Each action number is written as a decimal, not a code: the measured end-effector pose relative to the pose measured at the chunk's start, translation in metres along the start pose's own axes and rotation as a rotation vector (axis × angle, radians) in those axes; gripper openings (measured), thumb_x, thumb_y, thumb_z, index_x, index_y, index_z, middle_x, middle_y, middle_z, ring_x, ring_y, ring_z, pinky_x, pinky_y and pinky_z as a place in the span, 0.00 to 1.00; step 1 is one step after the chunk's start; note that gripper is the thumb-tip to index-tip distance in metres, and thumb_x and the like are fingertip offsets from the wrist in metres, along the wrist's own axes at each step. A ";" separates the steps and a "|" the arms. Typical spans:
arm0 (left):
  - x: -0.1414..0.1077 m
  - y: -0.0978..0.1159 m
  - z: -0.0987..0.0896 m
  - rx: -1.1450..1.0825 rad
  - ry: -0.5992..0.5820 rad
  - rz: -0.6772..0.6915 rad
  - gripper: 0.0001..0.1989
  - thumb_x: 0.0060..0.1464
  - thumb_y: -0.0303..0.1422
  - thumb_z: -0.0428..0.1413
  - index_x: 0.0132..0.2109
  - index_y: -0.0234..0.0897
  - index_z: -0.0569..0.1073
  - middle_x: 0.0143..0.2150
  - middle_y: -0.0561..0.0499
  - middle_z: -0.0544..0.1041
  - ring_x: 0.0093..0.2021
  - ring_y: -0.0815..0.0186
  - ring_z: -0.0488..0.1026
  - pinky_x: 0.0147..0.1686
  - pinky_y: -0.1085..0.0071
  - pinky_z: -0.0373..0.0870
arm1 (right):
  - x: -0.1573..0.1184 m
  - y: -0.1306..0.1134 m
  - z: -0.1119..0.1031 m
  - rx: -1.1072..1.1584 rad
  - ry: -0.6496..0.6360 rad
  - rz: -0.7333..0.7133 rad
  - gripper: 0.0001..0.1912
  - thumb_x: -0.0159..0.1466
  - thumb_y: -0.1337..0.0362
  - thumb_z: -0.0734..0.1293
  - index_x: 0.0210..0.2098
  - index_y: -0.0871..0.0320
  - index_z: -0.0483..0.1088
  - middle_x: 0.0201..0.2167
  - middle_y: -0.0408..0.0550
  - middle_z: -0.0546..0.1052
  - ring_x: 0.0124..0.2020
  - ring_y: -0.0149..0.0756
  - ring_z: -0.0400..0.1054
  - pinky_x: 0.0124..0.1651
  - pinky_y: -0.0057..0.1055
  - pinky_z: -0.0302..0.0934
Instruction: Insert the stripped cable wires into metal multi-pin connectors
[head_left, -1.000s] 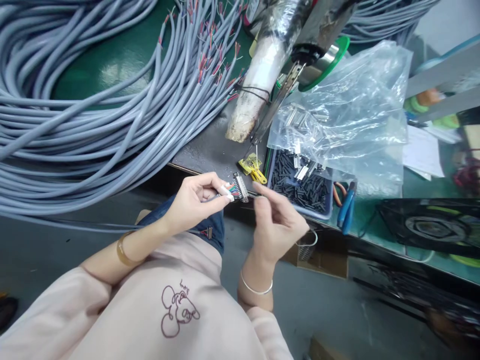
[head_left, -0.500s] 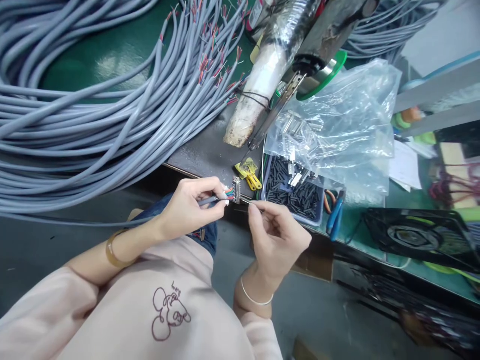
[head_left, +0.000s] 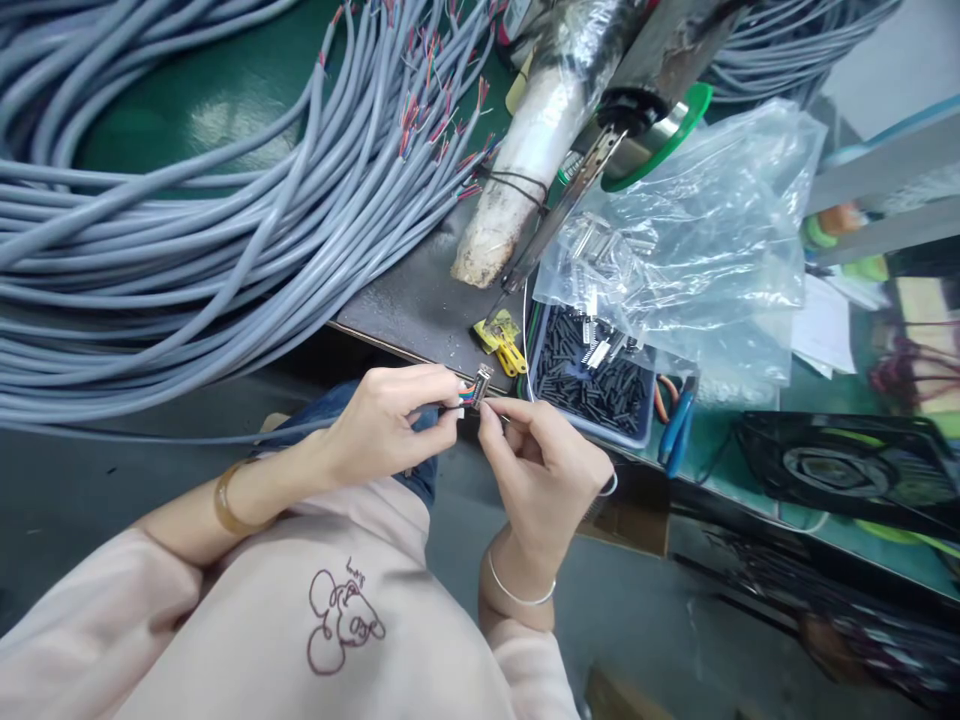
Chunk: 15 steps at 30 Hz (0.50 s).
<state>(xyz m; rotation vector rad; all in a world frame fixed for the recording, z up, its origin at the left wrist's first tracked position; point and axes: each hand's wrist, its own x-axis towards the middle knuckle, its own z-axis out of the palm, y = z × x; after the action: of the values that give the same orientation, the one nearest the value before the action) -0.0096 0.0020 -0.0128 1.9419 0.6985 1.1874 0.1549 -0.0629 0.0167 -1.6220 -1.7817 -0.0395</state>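
Observation:
My left hand (head_left: 394, 415) is closed around the end of a grey cable, pinching its coloured wires (head_left: 468, 394) just behind a small metal multi-pin connector (head_left: 482, 384). The wires run into the back of this connector, which is tilted. My right hand (head_left: 544, 455) is closed in a pinch, its thumb and forefinger tips at the connector's lower edge. It seems to hold a thin silvery wire, mostly hidden by the fingers; a pale loop (head_left: 611, 485) shows behind that hand. Just beyond the connector, a soldering iron (head_left: 559, 215) points down over a yellow sponge (head_left: 496, 330).
Grey cables (head_left: 225, 270) with stripped ends spread over the left of the bench. A blue tray (head_left: 646, 425) holds black tube pieces, with a plastic bag (head_left: 720, 240) of connectors over it. Pliers (head_left: 677, 425), a fan (head_left: 840, 465) and a green-rimmed spool (head_left: 701, 105) stand right.
My right fingertips have moved left, up to the connector, closing the gap there. The connector has shifted slightly right and tilted. The view has shifted a little.

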 end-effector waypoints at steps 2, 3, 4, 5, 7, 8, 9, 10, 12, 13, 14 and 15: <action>0.000 0.000 0.000 -0.001 -0.008 -0.001 0.08 0.54 0.19 0.56 0.30 0.35 0.70 0.29 0.51 0.79 0.25 0.73 0.70 0.26 0.78 0.66 | 0.000 0.000 -0.001 0.009 0.001 -0.005 0.04 0.66 0.68 0.71 0.34 0.55 0.75 0.19 0.33 0.63 0.18 0.22 0.56 0.23 0.23 0.51; 0.000 0.000 0.000 -0.001 -0.010 0.000 0.08 0.54 0.19 0.56 0.30 0.35 0.70 0.29 0.51 0.79 0.25 0.73 0.70 0.26 0.78 0.66 | 0.000 -0.001 -0.001 0.010 -0.002 -0.008 0.04 0.66 0.69 0.71 0.34 0.55 0.75 0.20 0.33 0.64 0.18 0.22 0.56 0.23 0.24 0.50; 0.001 0.001 0.000 0.000 -0.010 0.004 0.08 0.54 0.20 0.56 0.30 0.35 0.70 0.29 0.52 0.79 0.25 0.73 0.70 0.26 0.78 0.66 | -0.001 -0.001 -0.001 0.006 -0.008 -0.013 0.04 0.67 0.69 0.71 0.34 0.55 0.75 0.20 0.33 0.64 0.18 0.22 0.56 0.23 0.24 0.50; 0.001 0.001 0.001 0.001 -0.009 0.010 0.08 0.55 0.20 0.56 0.30 0.35 0.70 0.29 0.52 0.79 0.26 0.73 0.71 0.27 0.78 0.67 | 0.000 -0.001 -0.001 -0.002 -0.018 -0.021 0.05 0.67 0.69 0.70 0.34 0.55 0.74 0.20 0.33 0.65 0.19 0.22 0.57 0.23 0.24 0.50; 0.002 0.001 0.002 0.013 -0.007 0.029 0.08 0.55 0.19 0.56 0.31 0.35 0.71 0.30 0.51 0.79 0.27 0.73 0.71 0.26 0.79 0.67 | 0.000 -0.001 -0.001 -0.035 -0.041 -0.046 0.05 0.67 0.70 0.70 0.35 0.56 0.73 0.21 0.34 0.67 0.20 0.21 0.59 0.24 0.23 0.51; 0.002 0.000 0.002 0.021 -0.009 0.044 0.08 0.55 0.19 0.56 0.31 0.35 0.71 0.31 0.51 0.80 0.27 0.73 0.71 0.26 0.79 0.66 | 0.001 -0.001 -0.001 -0.054 -0.052 -0.060 0.05 0.67 0.70 0.70 0.35 0.56 0.73 0.21 0.34 0.69 0.20 0.22 0.60 0.25 0.23 0.52; 0.001 0.000 0.002 0.032 -0.013 0.058 0.08 0.55 0.19 0.55 0.32 0.34 0.72 0.31 0.51 0.80 0.26 0.74 0.71 0.25 0.79 0.66 | 0.001 -0.001 0.000 -0.072 -0.062 -0.075 0.05 0.67 0.70 0.70 0.35 0.56 0.73 0.22 0.35 0.71 0.21 0.22 0.61 0.25 0.23 0.52; 0.001 0.000 0.003 0.043 -0.018 0.072 0.08 0.55 0.18 0.55 0.33 0.34 0.72 0.31 0.50 0.80 0.26 0.74 0.71 0.25 0.80 0.66 | 0.002 -0.001 0.000 -0.090 -0.069 -0.092 0.05 0.67 0.70 0.70 0.35 0.57 0.72 0.23 0.36 0.73 0.21 0.22 0.62 0.26 0.23 0.53; 0.000 0.000 0.003 0.058 -0.033 0.084 0.08 0.56 0.19 0.55 0.33 0.35 0.72 0.31 0.50 0.80 0.27 0.73 0.72 0.26 0.79 0.67 | 0.003 -0.001 0.001 -0.125 -0.075 -0.120 0.06 0.68 0.70 0.69 0.34 0.57 0.72 0.24 0.37 0.74 0.21 0.22 0.63 0.27 0.24 0.54; -0.001 -0.001 0.004 0.059 -0.042 0.081 0.08 0.56 0.19 0.55 0.33 0.35 0.72 0.31 0.50 0.80 0.27 0.73 0.72 0.26 0.79 0.67 | 0.004 -0.002 0.001 -0.143 -0.078 -0.128 0.06 0.68 0.70 0.69 0.33 0.57 0.71 0.24 0.38 0.75 0.21 0.23 0.63 0.26 0.25 0.54; -0.001 -0.001 0.004 0.053 -0.048 0.075 0.08 0.56 0.19 0.55 0.33 0.36 0.72 0.31 0.50 0.81 0.27 0.72 0.72 0.27 0.78 0.68 | 0.004 -0.003 0.000 -0.161 -0.081 -0.130 0.07 0.67 0.70 0.68 0.32 0.57 0.70 0.23 0.38 0.74 0.20 0.23 0.62 0.26 0.25 0.54; -0.002 0.000 0.005 0.040 -0.055 0.064 0.08 0.56 0.20 0.55 0.32 0.36 0.72 0.31 0.50 0.81 0.27 0.72 0.72 0.27 0.78 0.69 | 0.003 -0.003 0.000 -0.177 -0.085 -0.121 0.08 0.67 0.70 0.68 0.31 0.57 0.70 0.23 0.37 0.74 0.20 0.23 0.62 0.26 0.25 0.54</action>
<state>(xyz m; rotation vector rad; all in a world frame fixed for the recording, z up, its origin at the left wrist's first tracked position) -0.0062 -0.0005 -0.0153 2.0361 0.6394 1.1618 0.1520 -0.0608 0.0199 -1.6570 -1.9886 -0.1916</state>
